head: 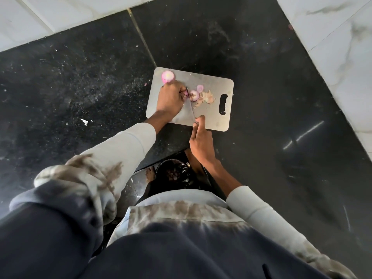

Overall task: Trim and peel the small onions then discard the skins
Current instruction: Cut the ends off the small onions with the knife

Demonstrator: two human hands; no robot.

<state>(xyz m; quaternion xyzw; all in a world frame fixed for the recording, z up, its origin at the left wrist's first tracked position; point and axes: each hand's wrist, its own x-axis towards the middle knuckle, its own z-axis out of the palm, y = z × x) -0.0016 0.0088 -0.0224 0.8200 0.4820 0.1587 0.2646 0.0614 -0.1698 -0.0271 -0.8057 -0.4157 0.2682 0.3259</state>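
Observation:
A grey cutting board (213, 121) lies on the black counter. My left hand (171, 99) holds a small pink onion (185, 94) down on the board, fingers curled over it. My right hand (201, 139) grips a knife (190, 108) by its handle, index finger along the spine; the blade runs up the board and meets the onion beside my left fingers. To the right of the blade lies a cut onion piece (194, 95), a thin slice (199, 88) and pale dry skins (206, 97). A peeled onion (168, 76) sits at the board's far left corner.
The black granite counter (80, 81) is flecked with crumbs and scraps. White marble walls (342, 47) close it in at the back and right. Below the counter edge stands a bin (173, 174) with a dark liner holding skins.

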